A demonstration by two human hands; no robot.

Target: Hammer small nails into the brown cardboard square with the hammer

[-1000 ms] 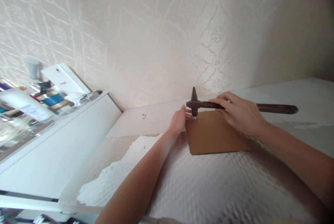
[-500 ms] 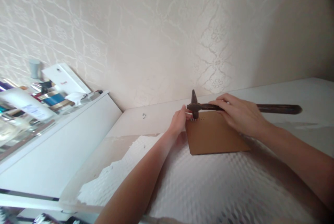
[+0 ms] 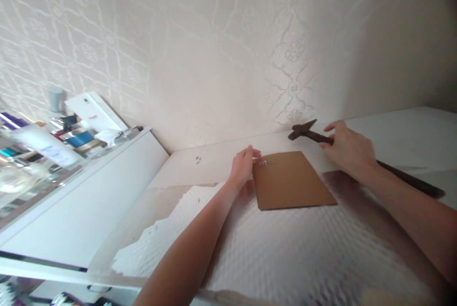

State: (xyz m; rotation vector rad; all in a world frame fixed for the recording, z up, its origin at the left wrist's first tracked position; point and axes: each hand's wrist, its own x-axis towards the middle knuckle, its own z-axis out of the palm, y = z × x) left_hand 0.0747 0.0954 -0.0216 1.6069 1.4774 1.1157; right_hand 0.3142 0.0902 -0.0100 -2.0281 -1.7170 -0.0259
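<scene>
A brown cardboard sheet (image 3: 291, 180) lies flat on the white surface, with a few small nails (image 3: 263, 163) standing at its far left corner. My left hand (image 3: 243, 166) rests at that corner, fingers pinched beside the nails. My right hand (image 3: 348, 147) is closed around the handle of a dark hammer (image 3: 303, 131), whose head is lifted and tilted back, to the right of the nails and near the wall. The handle's end sticks out past my right forearm.
White textured padding (image 3: 285, 249) covers the near part of the table (image 3: 410, 130). A patterned wall (image 3: 214, 49) stands right behind. At left, a white shelf (image 3: 89, 177) holds bottles, tubes and boxes. A few loose nails (image 3: 197, 158) lie near the corner.
The hammer head rested on the nails at the cardboard's corner. My right hand has swung it up and back to the right. My left hand has stayed by the nails.
</scene>
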